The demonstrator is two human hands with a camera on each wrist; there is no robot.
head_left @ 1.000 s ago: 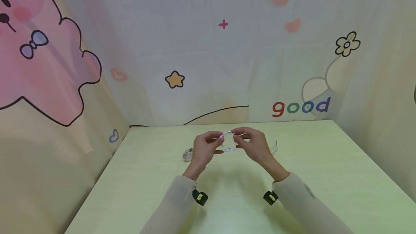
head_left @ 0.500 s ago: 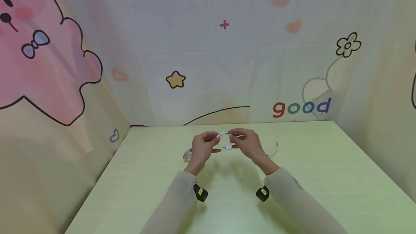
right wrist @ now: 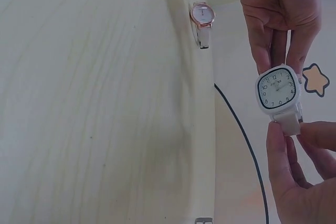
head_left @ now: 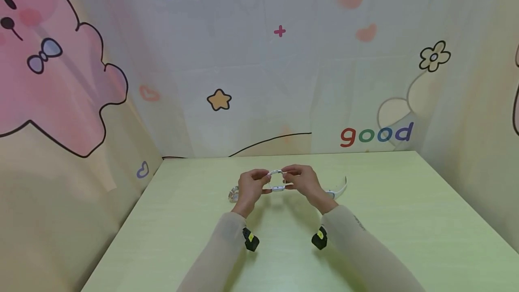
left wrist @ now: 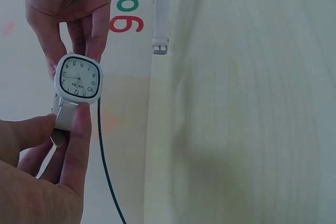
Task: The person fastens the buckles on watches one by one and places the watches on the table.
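Note:
A white wristwatch (head_left: 278, 188) with a rounded-square dial is held above the table between both hands, its strap looped into a ring. My left hand (head_left: 250, 187) pinches one side of the strap between thumb and fingers. On the opposite side, my right hand (head_left: 303, 181) pinches the strap in the same way. The dial of this wristwatch (left wrist: 79, 77) faces the left wrist camera, with the strap of the near side between the left hand's (left wrist: 44, 174) thumb and fingers. In the right wrist view the right hand (right wrist: 307, 174) grips the strap just below the case.
Behind my left hand lies a rose-gold watch (right wrist: 202, 14) with a pale strap. A second white watch (head_left: 339, 190) rests on the table to the right, its strap curving upward. The pale table (head_left: 389, 220) ends at a printed cloth backdrop (head_left: 259, 66).
Both hands have shifted left with the wristwatch, the right one most, and end slightly lower. More of the white watch at the right now shows past the right wrist.

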